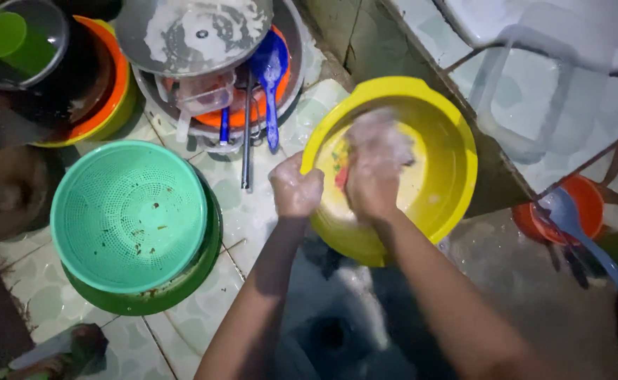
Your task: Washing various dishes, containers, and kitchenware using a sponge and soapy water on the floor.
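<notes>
The yellow basin (457,151) is tilted on the tiled floor (249,214). The left hand (296,188) is closed on its near rim. The right hand (376,165) presses inside the basin, soapy and blurred; whether it grips anything cannot be told. Just left of the basin sits a green colander (127,214) in a green bowl (182,285). Beyond the basin to the left, a metal lid (193,32) and blue spoon (270,77) rest on stacked dishes. Right of the basin, an orange bowl (590,200) holds a blue ladle (580,229).
</notes>
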